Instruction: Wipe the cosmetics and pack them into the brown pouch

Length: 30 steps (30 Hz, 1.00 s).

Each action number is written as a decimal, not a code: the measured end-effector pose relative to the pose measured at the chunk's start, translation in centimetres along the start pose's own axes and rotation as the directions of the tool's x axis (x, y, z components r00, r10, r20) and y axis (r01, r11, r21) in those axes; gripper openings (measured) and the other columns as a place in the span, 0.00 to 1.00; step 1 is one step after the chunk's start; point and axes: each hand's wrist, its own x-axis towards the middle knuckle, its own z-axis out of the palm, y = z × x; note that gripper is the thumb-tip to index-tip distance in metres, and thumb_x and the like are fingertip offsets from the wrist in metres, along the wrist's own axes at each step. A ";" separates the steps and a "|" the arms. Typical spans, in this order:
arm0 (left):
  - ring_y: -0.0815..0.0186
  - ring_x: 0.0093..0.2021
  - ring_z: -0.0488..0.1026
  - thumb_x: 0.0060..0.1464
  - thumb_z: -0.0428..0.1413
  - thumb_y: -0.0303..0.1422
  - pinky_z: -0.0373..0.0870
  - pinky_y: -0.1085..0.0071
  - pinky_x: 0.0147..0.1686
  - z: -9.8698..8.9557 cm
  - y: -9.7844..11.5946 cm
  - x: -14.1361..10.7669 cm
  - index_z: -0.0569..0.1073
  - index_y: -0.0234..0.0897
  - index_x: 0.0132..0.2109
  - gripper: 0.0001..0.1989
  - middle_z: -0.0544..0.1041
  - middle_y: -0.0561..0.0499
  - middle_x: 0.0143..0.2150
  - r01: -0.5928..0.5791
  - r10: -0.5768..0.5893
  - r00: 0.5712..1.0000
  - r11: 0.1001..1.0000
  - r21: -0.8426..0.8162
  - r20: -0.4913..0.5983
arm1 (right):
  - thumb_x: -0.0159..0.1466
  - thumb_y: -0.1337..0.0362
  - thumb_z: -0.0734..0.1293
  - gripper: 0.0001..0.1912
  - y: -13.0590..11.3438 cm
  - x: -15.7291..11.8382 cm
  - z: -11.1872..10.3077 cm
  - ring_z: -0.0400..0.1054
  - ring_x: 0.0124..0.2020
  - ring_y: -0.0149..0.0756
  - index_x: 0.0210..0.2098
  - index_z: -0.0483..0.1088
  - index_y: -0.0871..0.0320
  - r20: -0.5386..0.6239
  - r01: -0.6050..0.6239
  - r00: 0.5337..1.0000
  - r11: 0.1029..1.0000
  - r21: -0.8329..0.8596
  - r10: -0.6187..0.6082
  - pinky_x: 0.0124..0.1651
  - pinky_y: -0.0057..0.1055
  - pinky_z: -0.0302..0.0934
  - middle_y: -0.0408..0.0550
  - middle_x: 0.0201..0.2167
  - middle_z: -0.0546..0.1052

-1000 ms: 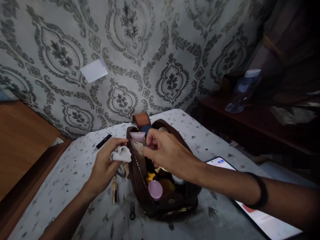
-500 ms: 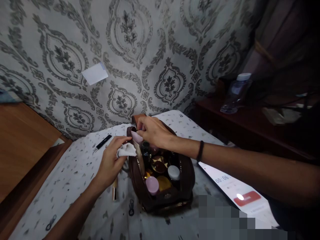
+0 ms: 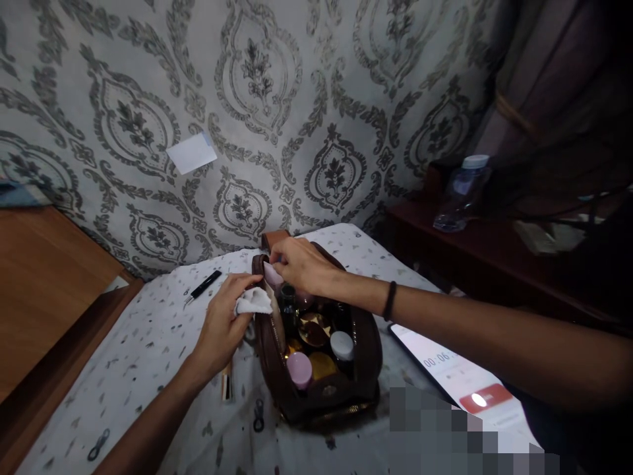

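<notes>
A dark brown zip bag (image 3: 326,399) stands open on the bed, packed with toiletry containers. My left hand (image 3: 220,323) grips a crumpled white cloth or tissue (image 3: 254,301), its fingertips against the bag's left rim. Reaching over the far end of the bag, my right hand (image 3: 304,265) is closed at a pale pink item (image 3: 273,274); the fingertips are partly hidden and the item's kind is unclear. Inside the bag are a pink-lidded jar (image 3: 299,368), a white-capped container (image 3: 342,345), a gold lid (image 3: 315,330), a yellow lid (image 3: 322,365) and a dark bottle (image 3: 288,297).
On the patterned bedsheet (image 3: 163,356) lie a black pen-like object (image 3: 205,285) and a slim gold-and-black item (image 3: 226,386) left of the bag. A lit phone (image 3: 445,363) showing a timer lies to the right. A clear bottle (image 3: 459,194) stands on the dark red table (image 3: 420,221).
The camera view has shifted slightly. Both hands keep nearly the same places at the bag, the left with the white cloth and the right at the pale pink item.
</notes>
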 end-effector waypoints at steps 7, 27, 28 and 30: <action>0.61 0.54 0.73 0.56 0.49 0.23 0.70 0.66 0.53 0.2 -0.1 0.0 0.75 0.37 0.55 0.21 0.77 0.46 0.51 -0.018 0.018 1.000 1.000 -0.019 -0.016 | 0.62 0.73 0.66 0.10 -1.2 0.9 -0.1 0.74 0.46 0.39 0.39 0.80 0.60 0.025 -0.022 0.999 1.000 -0.020 0.022 0.39 0.26 0.59 0.52 0.42 0.82; 0.55 0.58 0.72 0.54 0.49 0.25 0.66 0.56 0.59 -0.6 0.2 -0.8 0.75 0.38 0.58 0.26 0.76 0.42 0.57 0.030 -0.029 0.999 0.999 -0.031 0.038 | 0.66 0.68 0.61 0.13 0.5 1.1 0.3 0.73 0.27 0.29 0.37 0.79 0.64 0.043 -0.113 0.993 0.976 0.184 0.107 0.26 0.20 0.58 0.48 0.28 0.81; 0.55 0.58 0.72 0.54 0.49 0.25 0.66 0.56 0.60 -0.6 0.2 -0.8 0.75 0.38 0.58 0.26 0.76 0.42 0.57 0.034 -0.032 0.999 0.999 -0.036 0.041 | 0.66 0.68 0.62 0.12 0.5 0.9 0.3 0.73 0.27 0.29 0.36 0.79 0.64 0.042 -0.107 0.994 0.977 0.184 0.101 0.26 0.20 0.58 0.47 0.27 0.81; 0.55 0.59 0.72 0.54 0.49 0.25 0.66 0.56 0.60 -0.6 0.3 -0.8 0.75 0.38 0.58 0.25 0.76 0.42 0.57 0.036 -0.034 0.998 0.999 -0.041 0.044 | 0.64 0.69 0.64 0.10 0.4 0.6 0.2 0.71 0.27 0.28 0.33 0.78 0.64 0.045 -0.090 0.996 0.980 0.177 0.083 0.27 0.20 0.57 0.46 0.26 0.80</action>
